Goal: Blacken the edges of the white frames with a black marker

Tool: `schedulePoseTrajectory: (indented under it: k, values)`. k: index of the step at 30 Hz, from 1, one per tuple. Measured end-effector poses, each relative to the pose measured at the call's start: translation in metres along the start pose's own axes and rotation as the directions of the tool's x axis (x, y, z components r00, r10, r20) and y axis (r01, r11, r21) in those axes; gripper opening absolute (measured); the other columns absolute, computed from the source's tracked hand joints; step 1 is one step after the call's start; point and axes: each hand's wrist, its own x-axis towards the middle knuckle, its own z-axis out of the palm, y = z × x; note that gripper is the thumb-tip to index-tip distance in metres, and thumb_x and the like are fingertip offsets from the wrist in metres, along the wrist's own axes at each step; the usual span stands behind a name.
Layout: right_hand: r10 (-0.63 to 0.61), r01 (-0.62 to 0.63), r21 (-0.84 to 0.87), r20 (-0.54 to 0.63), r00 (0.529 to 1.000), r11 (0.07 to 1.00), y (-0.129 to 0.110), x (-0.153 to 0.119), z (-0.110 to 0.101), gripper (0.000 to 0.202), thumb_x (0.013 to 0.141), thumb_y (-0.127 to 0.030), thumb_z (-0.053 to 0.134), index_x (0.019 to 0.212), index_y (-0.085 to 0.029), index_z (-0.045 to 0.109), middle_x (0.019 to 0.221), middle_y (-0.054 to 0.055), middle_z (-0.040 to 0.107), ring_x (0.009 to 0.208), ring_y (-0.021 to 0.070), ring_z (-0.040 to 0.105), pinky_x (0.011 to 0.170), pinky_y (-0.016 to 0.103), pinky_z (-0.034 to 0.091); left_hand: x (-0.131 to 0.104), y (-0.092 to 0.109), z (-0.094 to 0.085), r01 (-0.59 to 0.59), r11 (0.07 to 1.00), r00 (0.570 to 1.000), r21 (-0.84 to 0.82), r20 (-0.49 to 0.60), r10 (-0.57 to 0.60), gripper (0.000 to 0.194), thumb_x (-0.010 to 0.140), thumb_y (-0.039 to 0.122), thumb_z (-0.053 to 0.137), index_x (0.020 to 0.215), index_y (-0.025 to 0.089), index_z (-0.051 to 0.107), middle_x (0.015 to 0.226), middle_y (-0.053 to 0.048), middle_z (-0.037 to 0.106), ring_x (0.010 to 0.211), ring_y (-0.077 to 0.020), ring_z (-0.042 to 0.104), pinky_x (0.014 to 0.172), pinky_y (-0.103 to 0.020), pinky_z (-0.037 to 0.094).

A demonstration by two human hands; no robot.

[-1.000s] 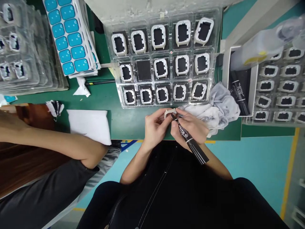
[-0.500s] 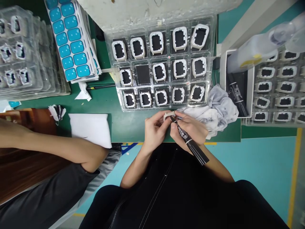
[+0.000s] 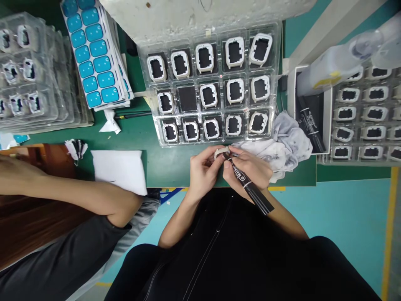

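My left hand (image 3: 203,169) pinches a small white watch-case frame (image 3: 222,151) near the table's front edge. A black marker pen (image 3: 250,187) is gripped in my right hand (image 3: 250,167), its tip end against or very near the frame; fingers hide the exact contact. The pen's barrel slants down to the right. Just beyond my hands lies a clear plastic tray (image 3: 194,141) holding several similar white frames, with one pocket (image 3: 187,99) in its middle row without a frame. A crumpled grey-white cloth (image 3: 291,140) rests beside my right hand.
At right stand a box (image 3: 326,125) with another marker (image 3: 311,125), a plastic bottle (image 3: 328,69) and another frame tray (image 3: 357,161). Blue-printed sheets (image 3: 94,67), stacked trays (image 3: 46,83) and a white cloth (image 3: 119,169) lie left. A co-worker's arm (image 3: 78,190) extends at far left.
My hands keep the same hold on the frame and marker, with hardly any movement. The co-worker's forearm has shifted slightly. The view has tilted a little.
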Motion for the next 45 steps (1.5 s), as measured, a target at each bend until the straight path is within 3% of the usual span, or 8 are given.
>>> schedulePoseTrajectory:
  k: [11, 17, 22, 29, 34, 38, 42, 45]
  values:
    - [-0.025, 0.025, 0.028, -0.02, 0.999, 0.999, 0.0, 0.0, 0.002, 0.027, 0.093, -0.003, 0.081, 0.107, -0.023, 0.07, 0.085, -0.002, 0.077, 0.073, 0.0187, 0.08, 0.098, 0.038, 0.08, 0.0, -0.002, 0.0, -0.022, 1.0, 1.0, 0.009, 0.0, 0.022, 0.025, 0.097, 0.045, 0.09, 0.109, 0.023, 0.088, 0.092, -0.003, 0.085, 0.079, -0.0153, 0.074, 0.074, -0.024, 0.06]
    - [-0.01, 0.01, -0.001, -0.014, 1.0, 1.0, 0.001, -0.001, 0.002, 0.022, 0.095, -0.008, 0.081, 0.106, -0.024, 0.071, 0.083, -0.002, 0.078, 0.081, 0.0204, 0.083, 0.095, 0.035, 0.079, 0.0, 0.001, 0.001, -0.014, 0.999, 1.0, 0.034, -0.006, 0.014, 0.025, 0.1, 0.044, 0.085, 0.108, 0.021, 0.088, 0.09, -0.004, 0.083, 0.077, -0.0159, 0.072, 0.072, -0.025, 0.059]
    - [-0.015, 0.015, 0.007, -0.021, 1.0, 1.0, 0.002, -0.001, 0.003, 0.019, 0.097, -0.012, 0.08, 0.106, -0.024, 0.069, 0.083, -0.004, 0.077, 0.07, 0.0169, 0.078, 0.096, 0.035, 0.079, 0.0, 0.002, 0.002, -0.011, 0.999, 1.0, 0.044, -0.021, 0.011, 0.025, 0.099, 0.044, 0.085, 0.107, 0.02, 0.088, 0.086, -0.003, 0.081, 0.075, -0.0155, 0.069, 0.069, -0.025, 0.057]
    - [-0.015, 0.014, -0.027, -0.058, 0.998, 1.0, 0.005, -0.005, 0.008, 0.022, 0.097, -0.01, 0.079, 0.103, -0.027, 0.066, 0.081, -0.006, 0.076, 0.072, 0.0165, 0.08, 0.091, 0.034, 0.08, 0.0, -0.002, 0.002, -0.013, 1.0, 1.0, 0.024, -0.021, 0.013, 0.023, 0.099, 0.042, 0.085, 0.108, 0.021, 0.089, 0.09, -0.004, 0.083, 0.078, -0.0165, 0.072, 0.073, -0.025, 0.059]
    - [-0.023, 0.022, -0.013, -0.056, 0.998, 1.0, 0.006, -0.008, 0.01, 0.014, 0.101, -0.018, 0.079, 0.104, -0.027, 0.068, 0.083, -0.004, 0.077, 0.07, 0.0168, 0.079, 0.091, 0.037, 0.08, -0.001, 0.0, 0.002, -0.015, 1.0, 1.0, 0.015, -0.011, 0.015, 0.024, 0.099, 0.043, 0.085, 0.107, 0.02, 0.088, 0.087, -0.003, 0.081, 0.076, -0.0152, 0.07, 0.07, -0.024, 0.057]
    - [-0.015, 0.015, -0.006, -0.057, 0.998, 1.0, 0.004, -0.005, 0.007, 0.017, 0.099, -0.013, 0.079, 0.105, -0.025, 0.068, 0.083, -0.003, 0.078, 0.072, 0.0172, 0.08, 0.092, 0.036, 0.08, -0.001, 0.0, 0.002, -0.009, 1.0, 1.0, 0.01, -0.008, 0.009, 0.024, 0.101, 0.044, 0.083, 0.106, 0.021, 0.088, 0.086, -0.003, 0.079, 0.077, -0.0162, 0.07, 0.07, -0.025, 0.057]
    - [-0.015, 0.015, -0.004, -0.026, 1.0, 1.0, 0.001, -0.003, 0.004, 0.016, 0.1, -0.015, 0.08, 0.106, -0.025, 0.068, 0.085, -0.003, 0.078, 0.074, 0.0173, 0.08, 0.095, 0.036, 0.079, -0.002, -0.001, 0.002, -0.011, 1.0, 1.0, -0.013, -0.009, 0.011, 0.02, 0.1, 0.04, 0.084, 0.105, 0.021, 0.088, 0.085, -0.003, 0.078, 0.075, -0.0147, 0.069, 0.069, -0.024, 0.056]
    - [-0.005, 0.005, -0.037, -0.002, 1.0, 0.999, 0.001, -0.004, 0.003, 0.011, 0.104, -0.021, 0.079, 0.106, -0.026, 0.069, 0.087, -0.003, 0.079, 0.079, 0.0186, 0.082, 0.087, 0.036, 0.08, -0.002, -0.002, 0.002, -0.016, 1.0, 1.0, -0.027, -0.005, 0.016, 0.019, 0.1, 0.039, 0.085, 0.105, 0.02, 0.087, 0.085, -0.002, 0.077, 0.074, -0.0133, 0.067, 0.069, -0.023, 0.054]
